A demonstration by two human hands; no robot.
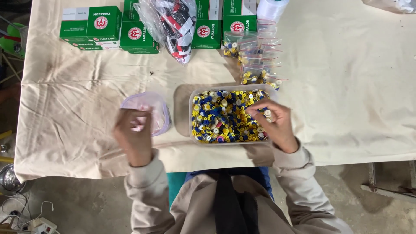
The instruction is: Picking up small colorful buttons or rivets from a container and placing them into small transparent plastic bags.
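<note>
A clear plastic tub point(191, 113) full of blue, yellow and white buttons sits on the cloth-covered table in front of me. My right hand point(274, 122) reaches into its right side, fingers pinched among the buttons; whether it grips one I cannot tell. My left hand point(133, 133) is raised left of the tub and holds something small and pinkish, over a clear round pink-tinted container point(159, 108).
Several small zip bags of buttons point(255, 65) lie behind the tub. Green boxes point(97, 26) line the far edge, with a clear bag of red, black and white items point(175, 24) and a white spool point(271, 8). The table's near edge runs below my hands.
</note>
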